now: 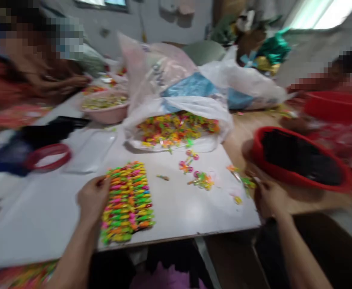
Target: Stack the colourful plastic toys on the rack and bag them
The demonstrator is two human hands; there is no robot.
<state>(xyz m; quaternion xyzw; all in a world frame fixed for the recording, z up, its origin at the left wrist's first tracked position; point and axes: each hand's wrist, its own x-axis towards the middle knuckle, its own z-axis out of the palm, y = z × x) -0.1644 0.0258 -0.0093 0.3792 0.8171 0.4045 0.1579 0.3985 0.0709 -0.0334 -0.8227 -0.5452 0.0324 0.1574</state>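
Note:
A block of small bright plastic pieces in tight rows, yellow, green, orange and pink, lies near the table's front edge. My left hand is closed at its upper left side, fingertips curled against the edge of the rows. At the table's right edge is my right hand, fingers bent together and blurred; what they hold, if anything, I cannot make out. Loose colourful pieces lie just left of its fingertips. A small heap of similar pieces rests between my hands.
Behind the heap, a white sack spills more colourful pieces. A red basin with black contents stands right, a pink basin back left. A red ring and clear plastic packets lie left. Other people sit at both sides.

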